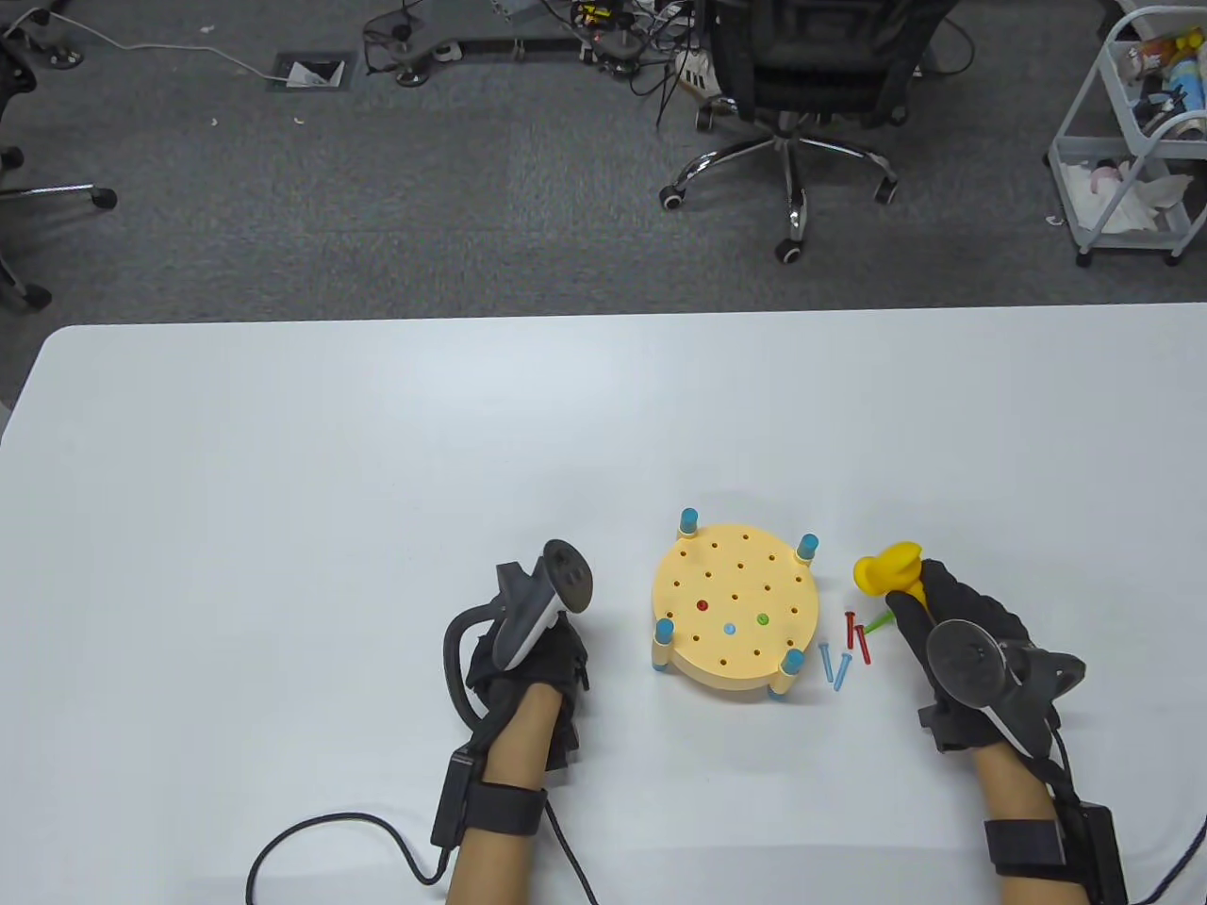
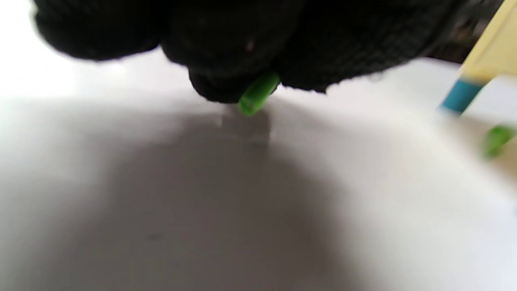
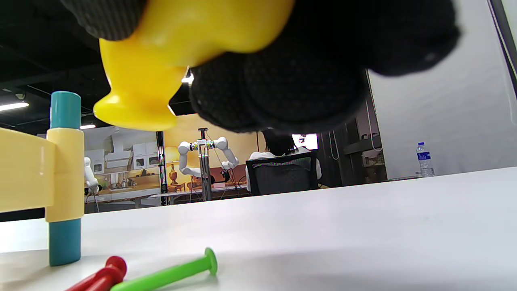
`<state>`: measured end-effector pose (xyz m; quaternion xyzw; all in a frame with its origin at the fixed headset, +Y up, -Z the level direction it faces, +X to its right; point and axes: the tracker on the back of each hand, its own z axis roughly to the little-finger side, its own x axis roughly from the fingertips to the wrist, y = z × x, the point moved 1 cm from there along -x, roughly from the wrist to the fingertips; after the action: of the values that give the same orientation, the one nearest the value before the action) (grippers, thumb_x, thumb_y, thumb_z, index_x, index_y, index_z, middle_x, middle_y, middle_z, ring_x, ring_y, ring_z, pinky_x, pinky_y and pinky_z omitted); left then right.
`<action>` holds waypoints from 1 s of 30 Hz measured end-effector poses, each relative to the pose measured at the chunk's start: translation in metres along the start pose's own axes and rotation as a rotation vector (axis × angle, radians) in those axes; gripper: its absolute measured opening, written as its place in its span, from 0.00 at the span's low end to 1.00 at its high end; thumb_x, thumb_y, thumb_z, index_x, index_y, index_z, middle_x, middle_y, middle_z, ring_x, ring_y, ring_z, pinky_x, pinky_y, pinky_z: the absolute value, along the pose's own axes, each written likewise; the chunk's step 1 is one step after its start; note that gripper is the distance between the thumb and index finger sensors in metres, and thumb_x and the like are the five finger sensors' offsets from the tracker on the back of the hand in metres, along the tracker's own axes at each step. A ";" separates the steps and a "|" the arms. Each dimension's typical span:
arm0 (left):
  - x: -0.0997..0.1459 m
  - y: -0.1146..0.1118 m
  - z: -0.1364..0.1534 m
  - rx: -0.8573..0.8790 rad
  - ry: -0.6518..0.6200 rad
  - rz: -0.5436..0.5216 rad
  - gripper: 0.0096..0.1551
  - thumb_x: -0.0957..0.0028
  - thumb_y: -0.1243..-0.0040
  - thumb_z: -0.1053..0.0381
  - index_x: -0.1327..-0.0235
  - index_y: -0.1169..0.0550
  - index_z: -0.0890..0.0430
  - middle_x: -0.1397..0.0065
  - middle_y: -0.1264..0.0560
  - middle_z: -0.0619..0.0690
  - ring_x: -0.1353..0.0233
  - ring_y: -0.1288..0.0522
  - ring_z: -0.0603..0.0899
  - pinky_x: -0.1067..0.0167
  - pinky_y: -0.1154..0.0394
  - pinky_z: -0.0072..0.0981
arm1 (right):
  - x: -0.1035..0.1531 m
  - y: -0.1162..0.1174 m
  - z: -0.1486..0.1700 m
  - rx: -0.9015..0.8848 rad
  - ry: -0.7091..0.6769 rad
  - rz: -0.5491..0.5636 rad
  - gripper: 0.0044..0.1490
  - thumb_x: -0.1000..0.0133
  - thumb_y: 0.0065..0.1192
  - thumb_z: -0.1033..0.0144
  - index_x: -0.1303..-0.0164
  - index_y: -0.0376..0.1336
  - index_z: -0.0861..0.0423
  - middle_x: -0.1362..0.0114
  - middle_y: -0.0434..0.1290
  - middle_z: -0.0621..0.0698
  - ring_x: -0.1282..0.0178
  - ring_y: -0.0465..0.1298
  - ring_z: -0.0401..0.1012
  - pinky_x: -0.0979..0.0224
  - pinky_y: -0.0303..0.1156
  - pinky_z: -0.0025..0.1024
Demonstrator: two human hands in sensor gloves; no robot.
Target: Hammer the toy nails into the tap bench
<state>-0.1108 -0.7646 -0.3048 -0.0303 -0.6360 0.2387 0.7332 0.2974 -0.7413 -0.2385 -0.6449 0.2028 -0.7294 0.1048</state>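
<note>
The round yellow tap bench [image 1: 735, 608] with blue legs stands in the middle of the white table; a red, a blue and a green nail head sit in its top. My right hand [image 1: 952, 622] grips the yellow toy hammer [image 1: 891, 568] just right of the bench, its head [image 3: 161, 68] lifted above the table. Loose blue nails [image 1: 834, 667], red nails [image 1: 856, 636] and a green nail [image 1: 879, 621] lie between bench and right hand. My left hand [image 1: 528, 660] rests left of the bench, and its fingers pinch a green nail [image 2: 258, 93] just above the table.
The bench's blue leg [image 3: 64, 178] stands close to the hammer, with red nails [image 3: 103, 275] and a green nail [image 3: 169, 273] lying on the table beside it. An office chair [image 1: 801, 104] and a white cart [image 1: 1132, 141] stand on the floor beyond the table's far edge.
</note>
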 end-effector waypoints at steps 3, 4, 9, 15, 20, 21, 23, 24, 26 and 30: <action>0.006 0.015 0.009 0.139 -0.044 -0.077 0.23 0.60 0.35 0.52 0.50 0.17 0.52 0.55 0.17 0.61 0.69 0.19 0.47 0.68 0.20 0.39 | 0.000 -0.001 0.001 -0.009 -0.003 0.005 0.41 0.53 0.44 0.38 0.38 0.67 0.50 0.56 0.83 0.45 0.67 0.83 0.42 0.57 0.80 0.33; 0.009 0.019 0.012 0.170 -0.045 -0.091 0.23 0.60 0.35 0.52 0.49 0.18 0.52 0.55 0.17 0.61 0.70 0.19 0.47 0.69 0.20 0.39 | 0.000 -0.001 0.001 -0.011 -0.003 0.005 0.41 0.53 0.44 0.38 0.38 0.67 0.50 0.56 0.83 0.45 0.67 0.83 0.42 0.57 0.80 0.33; 0.030 0.043 0.023 0.421 -0.233 -0.210 0.23 0.60 0.33 0.51 0.50 0.18 0.53 0.57 0.14 0.57 0.70 0.16 0.49 0.71 0.19 0.38 | 0.000 -0.001 0.000 -0.029 -0.015 -0.005 0.41 0.53 0.44 0.38 0.38 0.67 0.50 0.56 0.83 0.45 0.67 0.83 0.42 0.57 0.80 0.33; 0.064 0.055 -0.018 0.357 -0.568 -0.338 0.23 0.59 0.33 0.52 0.49 0.18 0.54 0.57 0.15 0.57 0.69 0.17 0.49 0.71 0.20 0.37 | 0.000 -0.004 -0.005 -0.054 -0.041 0.005 0.41 0.53 0.44 0.38 0.38 0.67 0.50 0.56 0.83 0.45 0.67 0.83 0.42 0.57 0.80 0.33; 0.086 0.055 -0.073 0.101 -0.684 -0.436 0.23 0.59 0.34 0.51 0.49 0.18 0.52 0.57 0.14 0.56 0.69 0.17 0.48 0.71 0.20 0.37 | -0.002 -0.005 -0.010 -0.072 -0.051 0.007 0.41 0.53 0.44 0.38 0.38 0.67 0.49 0.56 0.83 0.45 0.67 0.83 0.42 0.57 0.80 0.33; 0.087 0.054 -0.080 0.075 -0.690 -0.425 0.23 0.59 0.34 0.51 0.49 0.18 0.52 0.56 0.14 0.56 0.69 0.17 0.48 0.71 0.20 0.37 | -0.002 -0.005 -0.011 -0.079 -0.053 0.005 0.41 0.53 0.44 0.38 0.38 0.67 0.50 0.56 0.83 0.45 0.66 0.83 0.42 0.57 0.80 0.33; 0.086 0.052 -0.107 -0.041 -0.687 -0.354 0.23 0.59 0.33 0.51 0.49 0.18 0.52 0.56 0.14 0.56 0.69 0.17 0.49 0.70 0.20 0.37 | -0.003 -0.004 -0.012 -0.088 -0.058 0.002 0.41 0.53 0.44 0.38 0.38 0.67 0.50 0.56 0.83 0.45 0.67 0.83 0.42 0.57 0.80 0.33; 0.084 0.051 -0.114 -0.082 -0.674 -0.331 0.23 0.59 0.33 0.51 0.49 0.18 0.51 0.56 0.14 0.55 0.68 0.16 0.49 0.70 0.20 0.37 | -0.003 -0.003 -0.012 -0.089 -0.060 0.000 0.41 0.53 0.44 0.38 0.38 0.67 0.50 0.56 0.83 0.45 0.67 0.83 0.42 0.57 0.80 0.33; 0.079 0.050 -0.135 -0.183 -0.650 -0.271 0.23 0.59 0.31 0.50 0.49 0.18 0.51 0.54 0.14 0.55 0.67 0.16 0.49 0.70 0.20 0.37 | -0.003 -0.002 -0.012 -0.093 -0.067 -0.010 0.41 0.53 0.44 0.38 0.38 0.67 0.50 0.56 0.83 0.45 0.67 0.83 0.42 0.57 0.80 0.33; 0.065 0.044 -0.166 -0.335 -0.550 -0.187 0.24 0.61 0.29 0.51 0.50 0.18 0.50 0.53 0.14 0.55 0.67 0.16 0.49 0.70 0.20 0.37 | -0.003 -0.001 -0.012 -0.095 -0.076 -0.020 0.41 0.53 0.44 0.38 0.38 0.68 0.50 0.57 0.83 0.45 0.67 0.83 0.42 0.57 0.80 0.33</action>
<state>0.0375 -0.6572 -0.2915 -0.0263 -0.8405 0.0617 0.5377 0.2863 -0.7377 -0.2418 -0.6783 0.2266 -0.6950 0.0745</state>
